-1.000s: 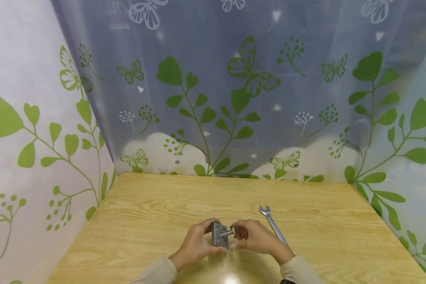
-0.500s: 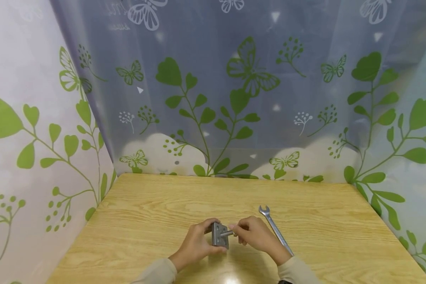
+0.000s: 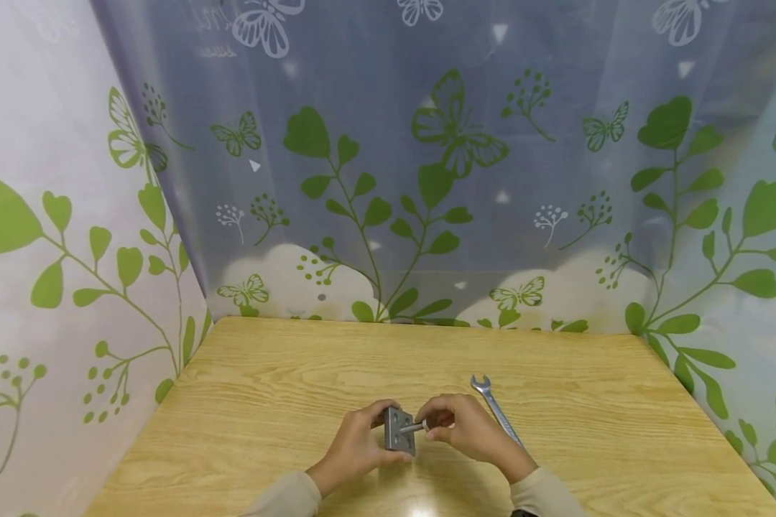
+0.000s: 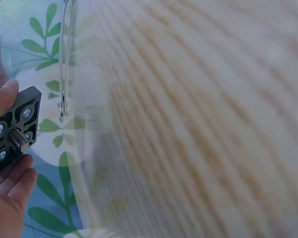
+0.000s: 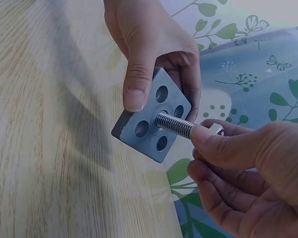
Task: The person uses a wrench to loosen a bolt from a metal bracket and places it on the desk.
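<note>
My left hand point(image 3: 357, 439) grips a square grey metal block point(image 5: 165, 141) by its edges, thumb on one side and fingers on the other. The face has several round holes, and a threaded bolt point(image 5: 174, 124) runs through its centre. Its tip pokes out of the dark back face, seen in the left wrist view. My right hand point(image 3: 468, 431) pinches the bolt near its hex head between thumb and forefinger. Just beyond the right hand lies a combination wrench point(image 3: 494, 408), its open end pointing away.
The wood-grain table point(image 3: 284, 359) spreads under both hands. A patterned curtain point(image 3: 388, 215) with green leaves and butterflies stands along the back and both sides of the table.
The right hand's fingers have shifted and re-gripped around the bolt's head. Bolt and block look slightly turned or lowered, with the left hand's hold unchanged. The wrench stays put.
</note>
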### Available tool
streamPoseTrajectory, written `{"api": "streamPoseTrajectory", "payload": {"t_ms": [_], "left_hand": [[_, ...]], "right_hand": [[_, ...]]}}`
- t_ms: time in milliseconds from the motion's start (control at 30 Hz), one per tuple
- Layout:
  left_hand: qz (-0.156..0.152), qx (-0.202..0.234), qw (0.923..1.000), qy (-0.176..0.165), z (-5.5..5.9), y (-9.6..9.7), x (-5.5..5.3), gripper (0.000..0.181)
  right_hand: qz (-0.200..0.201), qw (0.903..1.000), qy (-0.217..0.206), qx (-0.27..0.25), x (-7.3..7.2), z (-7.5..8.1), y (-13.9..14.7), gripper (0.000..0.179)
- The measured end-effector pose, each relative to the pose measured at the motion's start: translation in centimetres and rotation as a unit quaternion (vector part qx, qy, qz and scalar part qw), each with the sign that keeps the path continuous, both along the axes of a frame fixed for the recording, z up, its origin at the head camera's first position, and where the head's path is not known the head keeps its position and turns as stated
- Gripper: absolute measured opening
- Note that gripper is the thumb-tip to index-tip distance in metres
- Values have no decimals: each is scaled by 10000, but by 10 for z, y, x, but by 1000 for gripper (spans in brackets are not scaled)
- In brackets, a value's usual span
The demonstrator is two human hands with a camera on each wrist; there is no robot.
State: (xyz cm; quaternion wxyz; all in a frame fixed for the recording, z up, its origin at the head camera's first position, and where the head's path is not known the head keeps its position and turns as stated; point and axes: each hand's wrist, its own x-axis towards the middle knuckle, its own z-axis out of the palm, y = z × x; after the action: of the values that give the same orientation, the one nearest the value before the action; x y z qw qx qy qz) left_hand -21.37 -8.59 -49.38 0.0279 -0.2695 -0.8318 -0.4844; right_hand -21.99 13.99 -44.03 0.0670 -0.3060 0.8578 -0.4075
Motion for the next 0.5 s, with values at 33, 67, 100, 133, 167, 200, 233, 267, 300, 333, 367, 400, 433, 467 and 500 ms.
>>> {"api": "streamPoseTrajectory", "payload": {"t_ms": [33, 67, 100, 133, 167, 200, 233, 267, 300, 333, 367, 400, 433, 467, 500], "left_hand": [[-1, -3, 10000, 3, 0, 0, 0, 67], [-1, -8, 10000, 5, 0, 0, 0, 67], [-1, -13, 10000, 4, 0, 0, 0, 68], [1, -21, 10000, 5, 0, -1, 1, 68], [1, -26, 10000, 6, -1, -1, 1, 68], [2, -29, 10000, 6, -1, -1, 1, 68], [2, -28, 10000, 11, -1, -1, 1, 68], [-4, -23, 10000, 21, -1, -1, 1, 68], [-7, -17, 10000, 26, -1, -1, 0, 67], [-9, -10, 10000, 36, -1, -1, 0, 67], [-5, -7, 10000, 45, -2, -1, 0, 66], [-7, -3, 10000, 62, -2, -1, 0, 66], [-2, -4, 10000, 73, -2, -1, 0, 65], [2, -4, 10000, 77, -2, -1, 0, 65], [13, -14, 10000, 79, -2, -1, 0, 64]], "right_hand": [[5, 10000, 8, 6, 0, 0, 0, 18], [6, 10000, 3, 8, 0, 0, 0, 19], [14, 10000, -7, 8, 0, 0, 0, 19], [14, 10000, -29, 16, 0, 0, 0, 19], [14, 10000, -65, 27, 0, 0, 0, 20], [10, 9999, -114, 43, 0, -1, 0, 21], [13, 9999, -139, 69, 0, -1, 0, 22], [14, 9998, -188, 90, -1, -1, 0, 24], [9, 9997, -224, 106, -1, -1, 0, 26], [-16, 9996, -255, 144, -1, -1, 0, 28], [-39, 9994, -298, 165, -1, -1, -1, 30], [-68, 9992, -345, 183, -1, -1, -1, 32], [-106, 9990, -402, 179, 0, 0, -1, 35], [-149, 9986, -476, 164, 0, 0, -1, 38], [-203, 9983, -528, 170, 1, 0, -1, 42]]}}
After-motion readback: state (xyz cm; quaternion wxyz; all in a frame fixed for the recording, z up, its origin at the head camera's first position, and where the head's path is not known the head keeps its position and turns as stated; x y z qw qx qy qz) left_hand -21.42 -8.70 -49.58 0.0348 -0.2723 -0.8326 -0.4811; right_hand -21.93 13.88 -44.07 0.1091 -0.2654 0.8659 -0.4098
